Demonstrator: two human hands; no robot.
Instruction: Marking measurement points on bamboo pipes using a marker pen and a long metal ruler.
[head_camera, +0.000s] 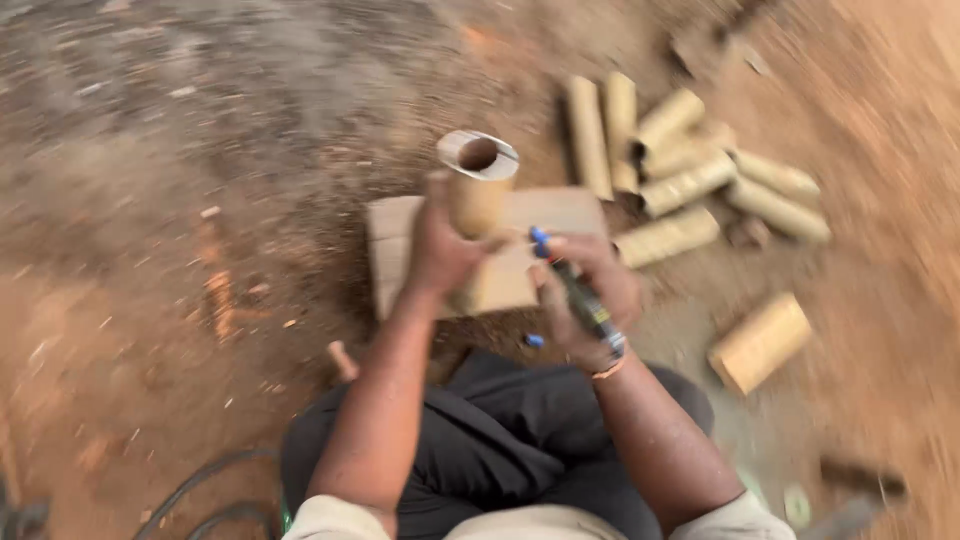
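Observation:
My left hand grips an upright piece of bamboo tube, pale tan with a hollow end facing up. My right hand holds a dark marker with a blue tip, the tip pointing up toward the tube, close beside it. A small blue cap lies on the ground below my hands. Under both hands a flat wooden board rests on the dirt. The picture is blurred by motion.
A heap of several cut bamboo tubes lies on the dirt to the far right, and one shorter tube lies apart at the right. My crossed legs in dark trousers fill the bottom. A dark hose curves at bottom left.

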